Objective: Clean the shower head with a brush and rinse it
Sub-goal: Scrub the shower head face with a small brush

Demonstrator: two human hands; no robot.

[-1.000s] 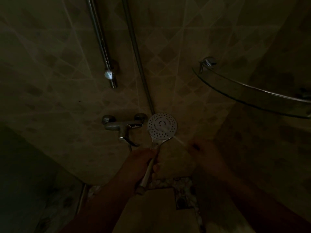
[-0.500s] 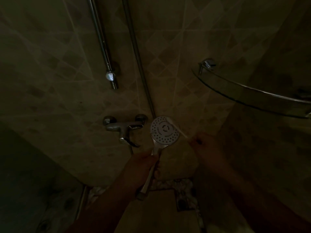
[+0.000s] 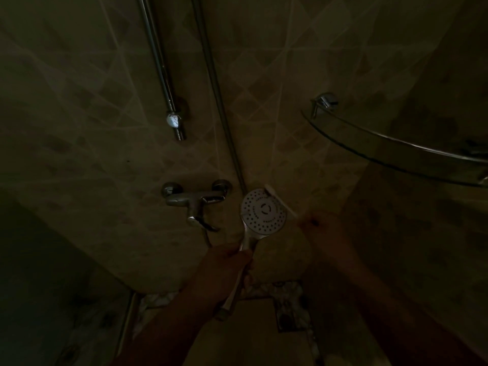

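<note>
The scene is very dim. A round white shower head (image 3: pixel 263 211) with many small holes faces me, its chrome handle running down into my left hand (image 3: pixel 227 268), which grips the handle. My right hand (image 3: pixel 320 233) holds a thin pale brush (image 3: pixel 281 202). The brush lies slanted across the upper right rim of the shower head, its bristle end at the top edge. My right hand is just right of the head.
A chrome mixer tap (image 3: pixel 196 200) with a lever sits on the tiled wall left of the shower head. A vertical rail (image 3: pixel 163 75) and a hose (image 3: pixel 219 101) run up the wall. A glass corner shelf (image 3: pixel 396 151) juts out at the right.
The brush has slid from the middle of the shower head's face up to its top right rim. Both hands and the head shifted slightly rightward and up.
</note>
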